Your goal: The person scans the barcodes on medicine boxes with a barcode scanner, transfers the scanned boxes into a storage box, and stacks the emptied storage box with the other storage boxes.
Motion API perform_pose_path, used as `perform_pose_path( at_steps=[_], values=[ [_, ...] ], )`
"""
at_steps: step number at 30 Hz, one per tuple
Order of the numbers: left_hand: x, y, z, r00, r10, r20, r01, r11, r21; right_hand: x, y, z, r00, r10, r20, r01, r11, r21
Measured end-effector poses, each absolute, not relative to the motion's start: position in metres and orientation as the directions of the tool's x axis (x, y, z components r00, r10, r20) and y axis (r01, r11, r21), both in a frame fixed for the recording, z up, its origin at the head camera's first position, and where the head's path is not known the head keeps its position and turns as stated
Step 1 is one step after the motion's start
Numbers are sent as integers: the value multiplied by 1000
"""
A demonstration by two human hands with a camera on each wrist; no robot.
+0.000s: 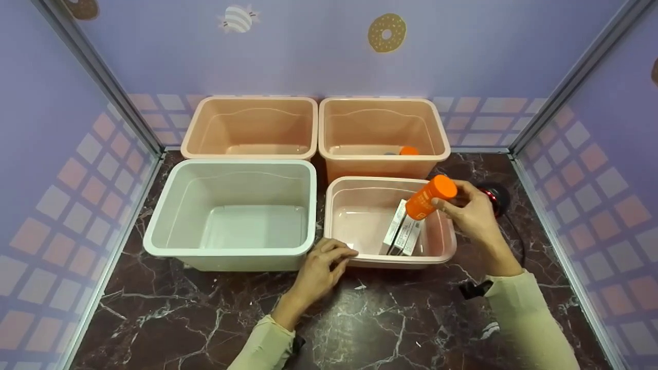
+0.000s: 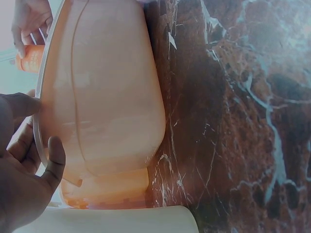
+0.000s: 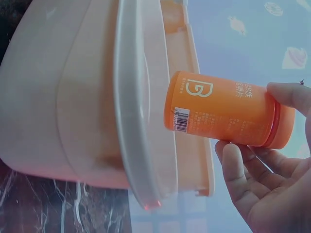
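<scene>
My right hand (image 1: 478, 216) pinches an orange pill bottle (image 1: 427, 199) near its cap, between thumb and fingers. The bottle is tilted over the right side of the front pink bin (image 1: 354, 181), its base pointing down and left. Printed lettering and a barcode show on the bottle (image 3: 214, 109) in the right wrist view. Beneath it, inside the bin, white printed boxes (image 1: 408, 236) lean against the front wall. My left hand (image 1: 318, 270) grips the bin's rim at its front left corner. Thumb and fingers lie on either side of that rim (image 2: 43, 73) in the left wrist view.
A white bin (image 1: 231, 252) stands left of the pink one. Two peach bins (image 1: 249, 98) stand behind; the right one (image 1: 380, 164) has an orange-topped item (image 1: 409, 150) in it. A dark round device (image 1: 498, 198) with a red light and cable sits beyond my right hand.
</scene>
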State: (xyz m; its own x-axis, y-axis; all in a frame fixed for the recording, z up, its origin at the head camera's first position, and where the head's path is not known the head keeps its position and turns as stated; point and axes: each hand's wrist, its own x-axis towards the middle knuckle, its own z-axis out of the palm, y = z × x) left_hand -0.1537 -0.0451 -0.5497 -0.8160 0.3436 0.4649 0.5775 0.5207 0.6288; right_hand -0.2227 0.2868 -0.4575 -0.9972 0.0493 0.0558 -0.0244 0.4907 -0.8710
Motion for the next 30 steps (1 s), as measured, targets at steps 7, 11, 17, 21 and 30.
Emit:
perform_pose_path(
  at_steps=[7, 11, 17, 21, 30],
  values=[
    [-154, -45, -550, -816, 341, 466, 577, 523, 627, -222, 300, -457, -990, 108, 94, -27, 507, -862],
    [-153, -45, -549, -812, 344, 472, 583, 524, 620, -221, 308, -457, -985, 143, 101, -15, 506, -862],
    [-154, -45, -547, -819, 346, 458, 573, 527, 627, -220, 318, -457, -978, 172, 114, -12, 506, -862],
    [-154, -45, -547, -829, 341, 444, 560, 532, 636, -219, 325, -456, -974, 199, 107, 7, 502, -865],
    [-154, -45, -548, -823, 340, 454, 567, 526, 634, -218, 337, -455, -960, 266, 92, 40, 452, -891]
  ],
)
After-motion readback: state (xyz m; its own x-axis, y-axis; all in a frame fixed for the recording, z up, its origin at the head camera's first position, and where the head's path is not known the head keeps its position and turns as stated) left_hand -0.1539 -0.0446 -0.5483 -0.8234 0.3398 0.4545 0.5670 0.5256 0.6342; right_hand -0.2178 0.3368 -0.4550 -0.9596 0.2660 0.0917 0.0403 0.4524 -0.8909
